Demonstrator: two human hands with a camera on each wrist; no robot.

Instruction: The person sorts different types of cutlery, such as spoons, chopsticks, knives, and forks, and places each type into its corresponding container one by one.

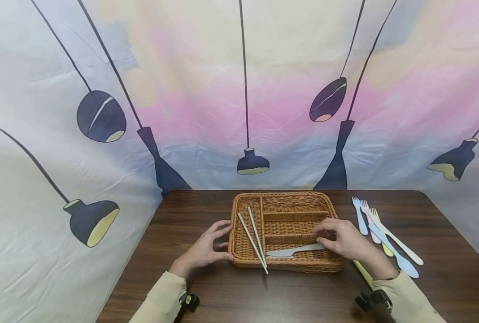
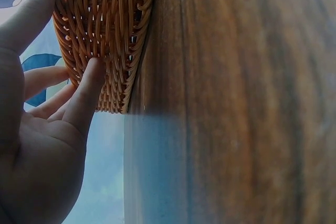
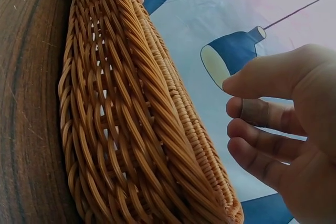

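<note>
A wicker basket (image 1: 288,269) with several compartments stands on the table. My left hand (image 1: 207,246) touches its left end, fingers spread; in the left wrist view a fingertip of that hand (image 2: 50,124) rests against the woven wall (image 2: 105,19). Above the basket's right part is my right hand (image 1: 342,237), its fingers loosely bent and nothing between them in the right wrist view. Just by its fingertips ends a pale knife (image 1: 293,251), lying in the front compartment. Two pale chopsticks (image 1: 252,237) lie in the left compartment and stick out over the front rim.
Right of the basket lie a blue fork (image 1: 359,216), a pink fork (image 1: 370,220), a yellow fork (image 1: 386,249), a white-handled piece (image 1: 405,249) and a blue spoon (image 1: 405,264). A yellow-green piece (image 1: 362,273) is partly hidden under the right forearm. A printed cloth (image 1: 207,89) hangs behind the table.
</note>
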